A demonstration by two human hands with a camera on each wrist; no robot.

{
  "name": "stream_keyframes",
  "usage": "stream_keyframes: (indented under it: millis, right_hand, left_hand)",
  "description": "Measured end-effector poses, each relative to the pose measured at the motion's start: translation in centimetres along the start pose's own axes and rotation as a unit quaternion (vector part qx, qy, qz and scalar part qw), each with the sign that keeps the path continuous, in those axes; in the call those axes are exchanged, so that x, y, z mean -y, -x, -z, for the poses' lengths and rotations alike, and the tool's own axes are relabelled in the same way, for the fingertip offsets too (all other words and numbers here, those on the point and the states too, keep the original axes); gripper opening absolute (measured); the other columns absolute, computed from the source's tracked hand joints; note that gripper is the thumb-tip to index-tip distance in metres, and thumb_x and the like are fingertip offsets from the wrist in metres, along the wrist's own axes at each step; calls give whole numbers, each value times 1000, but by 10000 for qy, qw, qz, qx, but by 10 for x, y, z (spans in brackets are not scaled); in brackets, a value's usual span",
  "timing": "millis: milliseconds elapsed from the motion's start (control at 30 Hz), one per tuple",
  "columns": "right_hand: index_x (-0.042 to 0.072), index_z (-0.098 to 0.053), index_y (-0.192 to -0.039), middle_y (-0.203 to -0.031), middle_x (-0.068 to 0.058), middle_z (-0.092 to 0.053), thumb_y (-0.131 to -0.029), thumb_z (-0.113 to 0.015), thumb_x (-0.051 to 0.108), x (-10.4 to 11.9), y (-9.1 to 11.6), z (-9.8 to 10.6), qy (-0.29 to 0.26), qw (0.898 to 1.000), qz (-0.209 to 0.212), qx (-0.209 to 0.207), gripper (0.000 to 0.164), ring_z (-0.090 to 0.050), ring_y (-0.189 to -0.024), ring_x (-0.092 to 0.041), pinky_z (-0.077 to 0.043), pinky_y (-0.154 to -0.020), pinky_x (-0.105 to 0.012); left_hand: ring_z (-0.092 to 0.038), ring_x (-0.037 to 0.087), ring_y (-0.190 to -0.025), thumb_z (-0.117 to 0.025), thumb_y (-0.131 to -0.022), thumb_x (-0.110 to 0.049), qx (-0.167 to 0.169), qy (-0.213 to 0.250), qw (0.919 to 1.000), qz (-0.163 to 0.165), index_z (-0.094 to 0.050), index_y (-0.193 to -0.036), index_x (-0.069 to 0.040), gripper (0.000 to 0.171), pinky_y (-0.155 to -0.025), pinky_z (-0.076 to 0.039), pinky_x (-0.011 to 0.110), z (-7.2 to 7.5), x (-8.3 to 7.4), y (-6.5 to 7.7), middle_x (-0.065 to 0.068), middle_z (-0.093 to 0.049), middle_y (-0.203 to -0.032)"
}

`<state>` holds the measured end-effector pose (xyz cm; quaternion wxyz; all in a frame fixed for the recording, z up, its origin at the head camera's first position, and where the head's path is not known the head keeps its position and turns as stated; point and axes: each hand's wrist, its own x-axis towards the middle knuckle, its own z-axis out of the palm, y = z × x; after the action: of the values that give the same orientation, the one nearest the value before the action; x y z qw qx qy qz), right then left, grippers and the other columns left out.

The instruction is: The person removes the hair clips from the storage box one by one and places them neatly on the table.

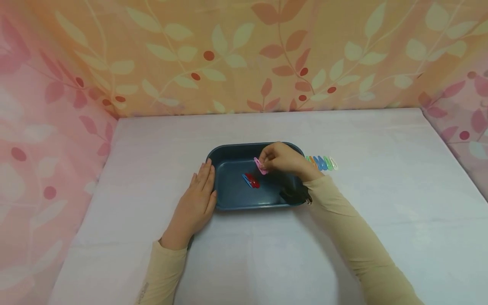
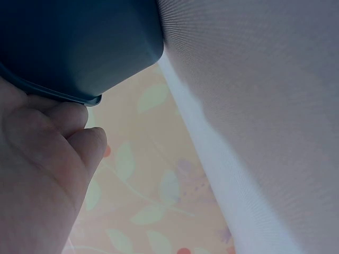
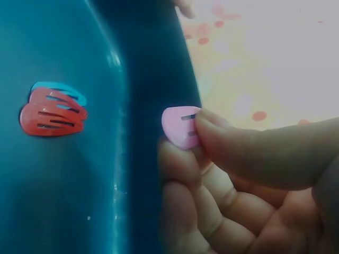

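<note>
My right hand (image 1: pixel 284 159) pinches a pink snap hair clip (image 3: pixel 180 127) between thumb and fingers, held over the dark blue tray (image 1: pixel 228 201). Inside the tray lie red hair clips (image 3: pixel 50 119) and a blue hair clip (image 1: pixel 247 181), close together and overlapping. Fairly straight, the fingers of my left hand (image 1: pixel 196 203) rest along the tray's left wall and rim. From below in the left wrist view, that hand (image 2: pixel 42 153) touches the tray's rim (image 2: pixel 87 99).
Right of the tray, a row of hair clips (image 1: pixel 324 163) in green, orange, blue and white lies on the white tablecloth (image 1: pixel 381 203), partly behind my right wrist. A leaf-patterned curtain (image 1: pixel 228 51) stands along the table's back edge.
</note>
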<state>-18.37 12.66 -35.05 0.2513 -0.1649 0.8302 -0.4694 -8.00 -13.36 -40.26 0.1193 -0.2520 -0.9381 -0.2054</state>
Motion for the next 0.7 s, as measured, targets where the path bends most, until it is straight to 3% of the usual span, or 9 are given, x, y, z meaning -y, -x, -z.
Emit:
stream_keyframes:
  millis: [367,567,700]
  right_hand:
    - [-10,-65,-86,-75,-11,-67,-85,-63,-3,0,13,7,-271,9987,254,-355,7,-62,-67,-16,-54,-68,-28]
    - [-11,-65,-87,-75,-13,-67,-85,-63,-3,-4,20,16,-359,9970,377,-567,9,-64,-68,-19,-56,-70,-36]
    - [-10,-66,-88,-75,-12,-67,-86,-64,1,-9,26,22,-260,9964,337,-737,11,-64,-71,-29,-54,-67,-38]
  left_hand:
    - [-18,34,-140,-45,-94,-12,-39,-78,9999,-71,-27,-142,14,57,-109,-23,51,-1,2,0,23,-17,-153]
    - [-19,34,-140,-46,-94,-12,-13,-73,10000,-29,-27,-142,13,57,-109,-23,51,-1,2,0,22,-16,-154]
    - [-18,34,-141,-46,-94,-12,29,-75,10000,8,-26,-142,13,57,-109,-23,50,-1,2,0,21,-15,-154]
